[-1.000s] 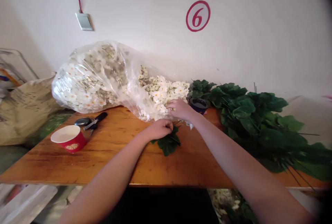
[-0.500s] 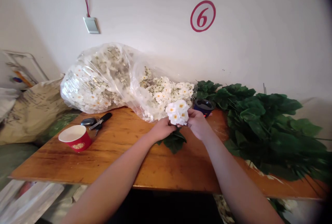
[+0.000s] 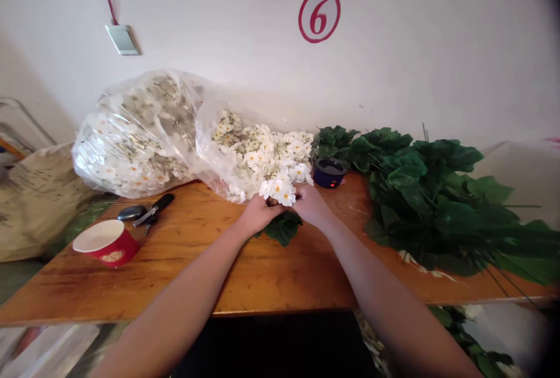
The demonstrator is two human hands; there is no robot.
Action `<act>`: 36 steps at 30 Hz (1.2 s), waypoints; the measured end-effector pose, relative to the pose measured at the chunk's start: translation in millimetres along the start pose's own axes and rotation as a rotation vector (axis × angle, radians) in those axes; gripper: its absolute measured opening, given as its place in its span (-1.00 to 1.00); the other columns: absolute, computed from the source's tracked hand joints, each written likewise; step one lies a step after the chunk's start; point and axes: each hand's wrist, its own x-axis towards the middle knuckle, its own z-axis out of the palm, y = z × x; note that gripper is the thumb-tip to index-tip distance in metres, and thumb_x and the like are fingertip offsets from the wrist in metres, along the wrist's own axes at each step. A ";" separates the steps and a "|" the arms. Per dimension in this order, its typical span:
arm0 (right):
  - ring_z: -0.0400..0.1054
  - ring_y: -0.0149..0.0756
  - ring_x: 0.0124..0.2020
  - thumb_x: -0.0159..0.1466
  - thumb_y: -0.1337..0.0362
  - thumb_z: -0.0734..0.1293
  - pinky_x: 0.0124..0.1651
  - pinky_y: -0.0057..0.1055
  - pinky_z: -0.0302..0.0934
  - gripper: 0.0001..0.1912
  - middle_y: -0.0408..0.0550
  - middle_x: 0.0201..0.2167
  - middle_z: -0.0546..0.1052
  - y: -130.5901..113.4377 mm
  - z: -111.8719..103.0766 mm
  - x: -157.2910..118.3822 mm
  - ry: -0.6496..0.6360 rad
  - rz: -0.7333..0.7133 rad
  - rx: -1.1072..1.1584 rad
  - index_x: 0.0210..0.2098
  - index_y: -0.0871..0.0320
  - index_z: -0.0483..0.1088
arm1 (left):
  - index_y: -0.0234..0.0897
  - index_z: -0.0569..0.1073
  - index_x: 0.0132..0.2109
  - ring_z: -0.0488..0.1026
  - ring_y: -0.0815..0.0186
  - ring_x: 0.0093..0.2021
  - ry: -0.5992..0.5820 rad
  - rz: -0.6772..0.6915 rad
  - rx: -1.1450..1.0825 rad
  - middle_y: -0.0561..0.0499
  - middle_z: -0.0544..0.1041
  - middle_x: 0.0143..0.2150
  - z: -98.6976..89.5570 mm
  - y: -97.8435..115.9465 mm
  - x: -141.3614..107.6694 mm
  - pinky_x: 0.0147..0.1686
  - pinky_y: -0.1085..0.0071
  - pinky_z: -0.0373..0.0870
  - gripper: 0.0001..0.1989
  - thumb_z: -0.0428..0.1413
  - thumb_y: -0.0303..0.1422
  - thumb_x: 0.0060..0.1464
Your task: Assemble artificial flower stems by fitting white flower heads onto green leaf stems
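My left hand (image 3: 259,214) is closed on a bunch of white flowers (image 3: 282,186) with yellow-orange centres, over the wooden table (image 3: 262,284). My right hand (image 3: 308,202) is closed at the right side of the same bunch, touching it; its fingertips are hidden behind the blossoms. Green leaves (image 3: 283,228) hang below both hands. Just behind the bunch, more white flowers (image 3: 262,150) spill from a clear plastic bag (image 3: 140,133). A dark blue pot (image 3: 329,174) with a small red light stands right behind my right hand.
A large heap of green leaves (image 3: 441,203) covers the table's right side. On the left are a red and white paper cup (image 3: 107,244), a dark rounded object (image 3: 131,213) and a black-handled tool (image 3: 163,203). Behind rises a white wall (image 3: 394,45).
The view has shifted, so the scene sits further left. The flower bunch has tilted away from me and spread apart between my hands, and both hands have drawn closer together.
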 end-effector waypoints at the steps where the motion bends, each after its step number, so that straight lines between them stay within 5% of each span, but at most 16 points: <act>1: 0.37 -0.30 -0.34 0.05 0.35 0.32 -0.30 -0.45 0.20 -0.92 -0.10 -0.41 0.53 -0.8 -0.1 -0.5 -0.019 -0.005 0.018 -0.46 0.20 0.46 | -0.34 0.46 -0.37 0.43 0.25 -0.30 0.008 0.011 -0.005 0.04 0.47 -0.46 -0.1 -0.4 0.9 -0.25 0.37 0.36 -0.87 0.17 -0.34 -0.04; 5: 0.35 -0.33 -0.40 0.05 0.29 0.33 -0.38 -0.47 0.18 -0.83 -0.12 -0.41 0.50 -4.3 -0.7 -3.8 -0.054 0.028 0.046 -0.33 0.19 0.42 | -0.32 0.52 -0.24 0.46 0.19 -0.13 0.069 0.063 0.022 -0.02 0.57 -0.25 -1.3 0.4 3.8 -0.05 0.30 0.37 -0.82 0.07 -0.46 -0.02; 8: 0.37 -0.33 -0.39 -0.02 0.28 0.41 -0.37 -0.45 0.22 -0.49 -0.04 -0.21 0.51 -6.5 -2.1 -6.9 0.035 0.034 -0.009 -0.06 0.16 0.33 | -0.29 0.54 -0.17 0.45 0.18 -0.03 0.059 0.123 0.077 -0.05 0.58 -0.13 -2.0 0.7 3.8 0.06 0.27 0.32 -0.72 0.02 -0.51 -0.01; 12: 0.35 -0.17 -0.02 -0.05 0.29 0.45 -0.02 -0.28 0.26 -0.14 0.10 0.11 0.34 -10.8 -7.0 -11.1 0.080 -0.120 -0.143 0.22 0.07 0.13 | -0.25 0.56 -0.17 0.45 0.14 0.00 0.018 0.122 0.248 -0.07 0.58 -0.11 -2.6 -2.1 1.5 0.07 0.27 0.31 -0.69 0.00 -0.53 -0.01; 15: 0.28 -0.14 0.08 -0.01 0.31 0.45 0.13 -0.22 0.17 -0.23 0.06 0.08 0.35 -14.2 -10.5 -12.4 -0.018 -0.274 -0.223 0.19 0.03 0.23 | -0.29 0.55 -0.21 0.48 0.14 -0.11 -0.033 0.075 0.366 -0.11 0.59 -0.18 -2.9 -4.1 -0.2 -0.06 0.29 0.36 -0.73 0.00 -0.52 0.00; 19: 0.38 -0.24 -0.09 0.10 0.45 0.29 0.01 -0.30 0.24 -0.59 0.00 -0.11 0.46 -13.7 -11.5 -9.5 -0.105 -0.353 -0.209 -0.06 0.07 0.48 | -0.31 0.51 -0.24 0.47 0.22 -0.25 -0.065 0.077 0.394 -0.09 0.57 -0.24 -3.3 -3.2 -0.9 -0.20 0.35 0.35 -0.80 0.01 -0.48 0.03; 24: 0.40 -0.26 -0.26 0.11 0.35 0.35 -0.17 -0.34 0.28 -0.83 -0.05 -0.30 0.54 -7.2 -20.8 -2.7 0.126 -0.213 -0.003 -0.29 0.13 0.54 | -0.27 0.41 -0.05 0.32 0.39 -0.50 -0.054 -0.016 0.072 0.13 0.42 -0.49 -6.8 2.1 2.8 -0.45 0.48 0.23 -0.66 0.12 -0.40 -0.03; 26: 0.37 -0.30 -0.38 0.06 0.20 0.43 -0.31 -0.37 0.27 -0.79 -0.11 -0.41 0.51 -3.7 -29.7 0.1 0.306 -0.061 0.205 -0.31 0.14 0.52 | -0.25 0.37 -0.01 0.24 0.44 -0.60 -0.083 -0.130 -0.159 0.20 0.31 -0.59 -9.8 5.9 4.2 -0.55 0.53 0.15 -0.58 0.16 -0.38 -0.07; 29: 0.30 -0.38 -0.51 -0.02 0.11 0.50 -0.45 -0.41 0.24 -0.70 -0.18 -0.51 0.45 1.9 -44.5 4.5 0.494 0.071 0.612 -0.36 0.13 0.47 | -0.22 0.37 -0.04 0.35 0.41 -0.55 -0.099 -0.273 -0.483 0.14 0.42 -0.51 -14.8 14.0 4.8 -0.51 0.51 0.25 -0.57 0.18 -0.41 -0.14; 36: 0.26 -0.48 -0.55 -0.09 0.30 0.55 -0.54 -0.52 0.31 -0.74 -0.19 -0.51 0.42 14.2 -56.6 12.5 0.444 0.303 1.097 -0.43 0.18 0.45 | -0.35 0.48 -0.17 0.54 0.16 -0.34 -0.113 -0.629 -0.890 -0.11 0.59 -0.33 -17.6 20.7 5.7 -0.33 0.26 0.48 -0.68 0.07 -0.35 -0.13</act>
